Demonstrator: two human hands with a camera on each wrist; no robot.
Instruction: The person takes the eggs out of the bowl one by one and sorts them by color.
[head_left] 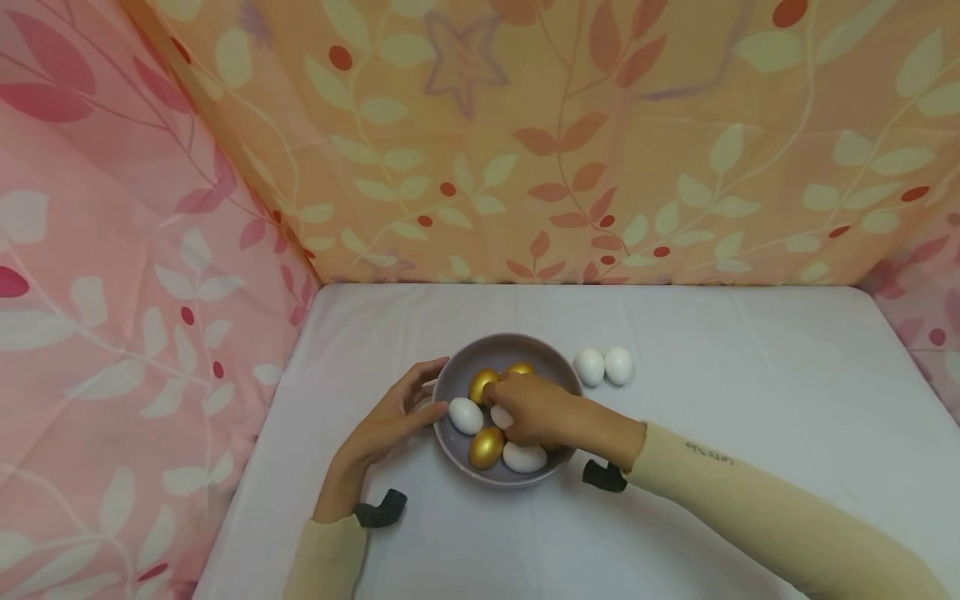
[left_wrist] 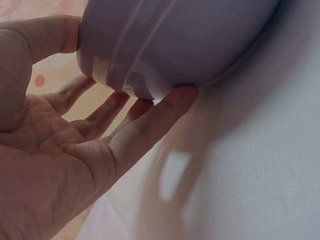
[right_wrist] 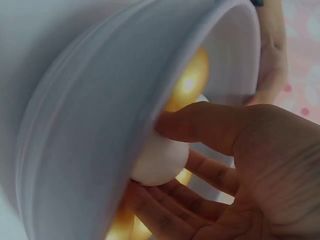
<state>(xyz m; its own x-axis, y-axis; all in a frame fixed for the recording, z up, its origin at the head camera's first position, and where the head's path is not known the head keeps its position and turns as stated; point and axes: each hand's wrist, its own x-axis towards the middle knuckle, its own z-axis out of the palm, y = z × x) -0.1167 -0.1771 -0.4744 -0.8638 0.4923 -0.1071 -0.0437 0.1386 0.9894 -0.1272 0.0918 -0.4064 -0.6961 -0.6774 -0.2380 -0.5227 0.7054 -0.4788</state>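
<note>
A grey-purple bowl point(head_left: 555, 362) stands on the white table with several gold and white eggs in it. My right hand point(head_left: 536, 408) reaches inside and grips a white egg point(right_wrist: 162, 160) between thumb and fingers. Around it lie a gold egg point(head_left: 486, 450), another gold egg point(head_left: 483, 385), a white egg point(head_left: 466, 416) and a further white egg point(head_left: 524, 457). At the bowl's left side, my left hand point(head_left: 390, 421) rests its fingertips and thumb against the outer wall point(left_wrist: 165, 45), fingers fairly straight. The right hand hides part of the bowl's contents.
Two white eggs sit side by side just right of the bowl, the nearer egg point(head_left: 589, 367) beside the farther one point(head_left: 618, 366). White cloth point(head_left: 420, 317) covers the table. Patterned curtains point(head_left: 480, 150) rise at its back and sides.
</note>
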